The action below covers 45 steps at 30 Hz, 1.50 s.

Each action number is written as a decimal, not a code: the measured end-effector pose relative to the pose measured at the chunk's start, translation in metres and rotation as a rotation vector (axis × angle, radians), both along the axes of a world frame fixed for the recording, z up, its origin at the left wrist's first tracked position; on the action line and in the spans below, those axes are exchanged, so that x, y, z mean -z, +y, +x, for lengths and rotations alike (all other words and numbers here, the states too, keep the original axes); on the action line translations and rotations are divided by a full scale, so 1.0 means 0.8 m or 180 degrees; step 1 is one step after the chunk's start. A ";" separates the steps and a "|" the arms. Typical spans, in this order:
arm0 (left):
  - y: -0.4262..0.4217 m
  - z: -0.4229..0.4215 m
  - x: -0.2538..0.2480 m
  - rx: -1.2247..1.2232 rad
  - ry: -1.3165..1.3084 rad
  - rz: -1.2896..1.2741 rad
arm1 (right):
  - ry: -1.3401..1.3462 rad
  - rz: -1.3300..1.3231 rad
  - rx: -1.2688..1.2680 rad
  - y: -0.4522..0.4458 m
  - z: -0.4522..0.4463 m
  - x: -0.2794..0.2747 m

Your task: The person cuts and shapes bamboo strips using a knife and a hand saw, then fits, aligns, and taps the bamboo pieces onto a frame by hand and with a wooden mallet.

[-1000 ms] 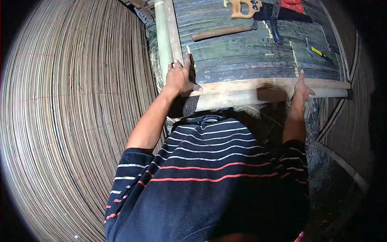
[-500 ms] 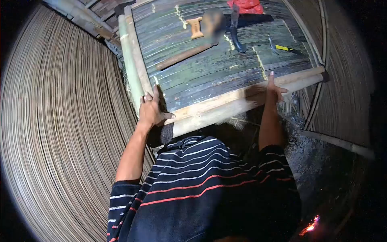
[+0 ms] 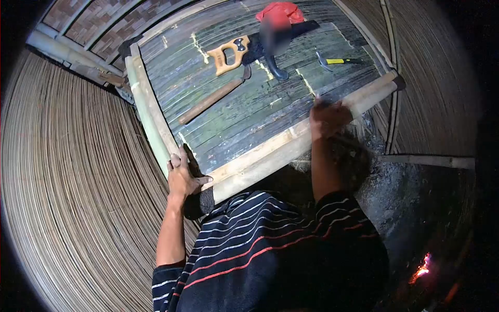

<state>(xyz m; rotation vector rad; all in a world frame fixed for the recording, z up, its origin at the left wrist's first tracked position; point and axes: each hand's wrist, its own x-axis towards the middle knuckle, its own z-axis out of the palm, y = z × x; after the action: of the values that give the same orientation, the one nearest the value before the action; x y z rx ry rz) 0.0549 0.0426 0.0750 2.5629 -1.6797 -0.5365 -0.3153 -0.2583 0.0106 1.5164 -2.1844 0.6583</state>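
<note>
My left hand (image 3: 183, 180) rests on the near-left corner of a slatted bamboo platform (image 3: 223, 132), its thumb spread over the front rail (image 3: 260, 164) and its fingers along the side rail. My right hand (image 3: 328, 120) is over the right part of the front rail, smeared by motion and partly in shadow, so its fingers are unclear. On the slats lie a handsaw (image 3: 228, 56) with a wooden handle, a wooden-handled tool (image 3: 210, 101) with a short curved metal end, a tool with a dark blue handle (image 3: 277, 72) and a small yellow-and-black-handled hammer (image 3: 340, 61).
A red plastic bag (image 3: 283, 13) lies at the platform's far side. Reed-like walls (image 3: 78, 182) stand close on the left and right. Down at the lower right, a small fire (image 3: 422, 270) glows on the dark floor. A bamboo pole (image 3: 431, 161) runs low on the right.
The view has shifted, so the platform and tools appear further left. My right hand has moved left along the front rail and is now blurred. My left hand stays at the corner.
</note>
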 end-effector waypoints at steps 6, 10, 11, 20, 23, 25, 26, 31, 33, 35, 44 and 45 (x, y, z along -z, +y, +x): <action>0.001 0.001 0.002 -0.0080 0.0075 0.0002 | 0.0134 0.0637 -0.0194 0.002 0.001 -0.008; 0.000 -0.001 -0.001 -0.0194 0.0110 0.0170 | 0.0224 -0.0091 0.0022 -0.007 0.002 0.022; 0.000 -0.002 0.000 -0.0180 0.0095 0.0108 | -0.0004 0.0103 0.0052 -0.007 0.002 0.024; 0.006 0.002 0.012 -0.0042 0.0040 -0.0450 | -0.0330 0.0314 0.0510 -0.042 -0.008 0.082; 0.005 0.003 0.011 -0.0099 -0.0016 -0.0166 | -0.0330 -0.0040 0.0328 -0.043 -0.008 0.092; 0.005 0.004 0.015 -0.0127 -0.0027 -0.0106 | -0.0573 -0.0022 0.0306 -0.041 -0.008 0.081; 0.007 0.005 0.018 -0.0135 -0.0001 -0.0075 | -0.0566 -0.0040 0.0288 -0.039 -0.007 0.077; 0.023 0.002 0.015 -0.0280 0.0133 -0.0283 | -0.0879 -0.0124 0.0112 -0.029 -0.002 0.065; 0.033 0.011 0.020 -0.0281 0.0499 -0.0822 | -0.1084 -0.0092 0.0036 -0.022 -0.001 0.056; 0.049 0.019 0.023 -0.0529 0.0829 -0.1228 | -0.1292 -0.0157 -0.0067 -0.008 0.002 0.042; 0.175 0.049 0.007 -0.2767 0.0914 -0.2328 | -0.1382 -0.0580 -0.0418 0.124 -0.001 0.045; 0.190 0.054 0.023 -0.2711 0.0948 -0.2612 | -0.1363 -0.0600 -0.0388 0.147 0.002 0.044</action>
<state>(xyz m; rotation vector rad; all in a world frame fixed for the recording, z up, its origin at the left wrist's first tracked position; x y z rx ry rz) 0.0985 0.1947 0.0565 2.1062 -0.4338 -0.1036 -0.3136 -0.1406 -0.0250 1.5252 -2.2526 1.2938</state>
